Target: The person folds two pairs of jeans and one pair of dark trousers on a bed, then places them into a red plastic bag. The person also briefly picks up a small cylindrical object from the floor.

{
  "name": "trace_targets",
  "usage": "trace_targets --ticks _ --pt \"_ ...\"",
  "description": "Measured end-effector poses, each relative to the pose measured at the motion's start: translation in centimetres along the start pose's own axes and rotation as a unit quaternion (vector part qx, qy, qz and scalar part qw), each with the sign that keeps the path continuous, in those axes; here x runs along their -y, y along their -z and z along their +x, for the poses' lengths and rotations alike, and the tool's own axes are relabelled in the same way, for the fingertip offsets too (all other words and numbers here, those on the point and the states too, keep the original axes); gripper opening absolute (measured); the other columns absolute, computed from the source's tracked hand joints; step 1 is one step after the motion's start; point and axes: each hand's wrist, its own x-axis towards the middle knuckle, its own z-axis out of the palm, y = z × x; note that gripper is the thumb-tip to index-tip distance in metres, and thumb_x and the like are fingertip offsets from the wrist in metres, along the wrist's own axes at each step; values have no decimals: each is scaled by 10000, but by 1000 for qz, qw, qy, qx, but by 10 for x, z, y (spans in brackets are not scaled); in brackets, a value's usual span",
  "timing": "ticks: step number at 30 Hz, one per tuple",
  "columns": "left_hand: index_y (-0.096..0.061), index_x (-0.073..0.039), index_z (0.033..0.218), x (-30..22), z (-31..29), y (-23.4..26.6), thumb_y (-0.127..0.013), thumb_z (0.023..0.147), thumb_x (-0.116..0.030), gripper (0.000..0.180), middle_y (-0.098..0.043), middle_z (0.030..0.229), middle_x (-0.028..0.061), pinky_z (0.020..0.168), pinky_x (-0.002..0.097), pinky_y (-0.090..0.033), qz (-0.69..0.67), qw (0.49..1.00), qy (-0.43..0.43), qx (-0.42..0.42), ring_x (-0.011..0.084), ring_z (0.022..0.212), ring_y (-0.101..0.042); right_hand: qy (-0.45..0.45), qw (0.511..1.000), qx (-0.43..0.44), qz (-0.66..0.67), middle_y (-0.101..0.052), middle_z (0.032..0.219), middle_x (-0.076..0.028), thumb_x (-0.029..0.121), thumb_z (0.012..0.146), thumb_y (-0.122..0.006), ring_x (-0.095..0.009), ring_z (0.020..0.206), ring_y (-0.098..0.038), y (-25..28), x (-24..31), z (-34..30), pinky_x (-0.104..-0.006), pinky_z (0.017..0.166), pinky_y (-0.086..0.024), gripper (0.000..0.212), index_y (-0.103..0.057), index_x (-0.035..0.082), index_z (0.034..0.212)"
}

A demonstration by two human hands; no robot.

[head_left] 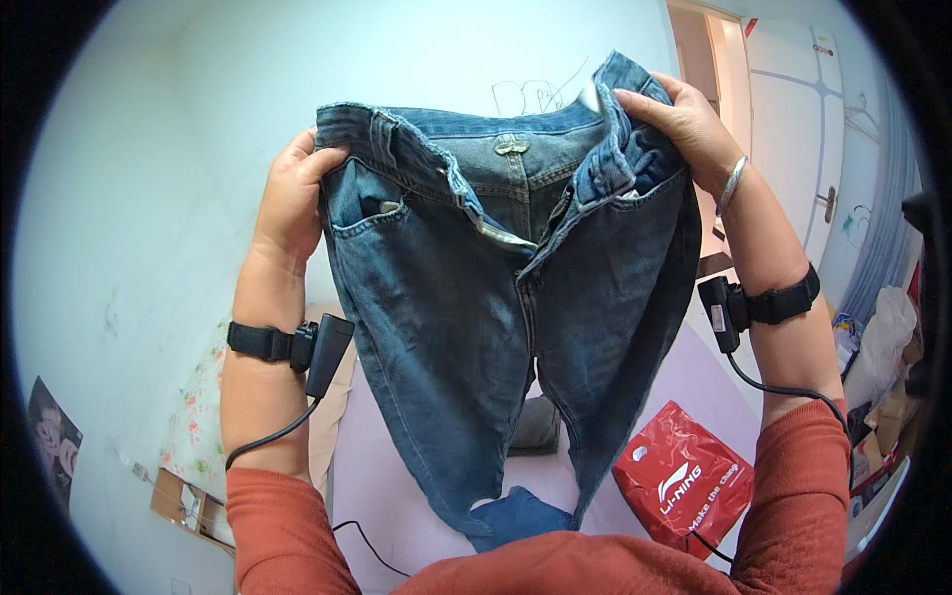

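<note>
A pair of dark blue jeans hangs in front of me, held up by the waistband with the fly undone and the waist spread apart. My left hand grips the waistband's left side, thumb in front and fingers behind. On the other side, my right hand is closed on the waistband's right corner, which is raised higher than the left. The inside back of the waist shows between the two hands. Both legs hang down toward my body, and their lower ends bunch near my chest.
Below the jeans is a bed with a pale lilac sheet. A red plastic bag lies on it at the right, and a dark grey folded item shows between the legs. A white door stands at the right; bags and clutter line that edge.
</note>
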Motion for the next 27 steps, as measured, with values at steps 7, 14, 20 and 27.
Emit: trace_targets --ticks 7,14,20,27 --pt "-580 -7 1259 -10 -23 -26 -492 794 46 477 -642 1071 109 828 280 -534 96 995 -20 -17 170 933 -643 -14 997 -71 31 -723 969 -90 289 894 -735 -144 816 -705 1 -9 4 -255 745 -589 397 -655 -7 1146" --pt "-625 -14 980 13 -58 -26 -498 665 18 341 -581 947 133 847 337 -464 449 883 -110 80 277 917 -576 -66 996 -28 55 -712 949 -99 314 928 -678 -165 820 -677 -18 -34 -12 -280 767 -548 376 -653 -21 1097" --pt "-504 -35 765 58 -116 -11 -556 660 -33 117 -417 664 -17 582 264 -385 325 929 157 77 91 669 -432 -172 968 11 183 -712 935 -60 228 968 -628 -126 786 -667 -36 -66 -72 -252 736 -544 284 -644 -30 1087" --pt "-644 -10 925 127 -203 -19 -677 808 -35 125 -683 880 50 712 251 -506 -160 901 401 26 119 766 -642 -282 927 64 238 -717 957 -85 217 959 -639 -146 817 -689 -53 -107 -118 -276 757 -566 282 -640 -29 1097"
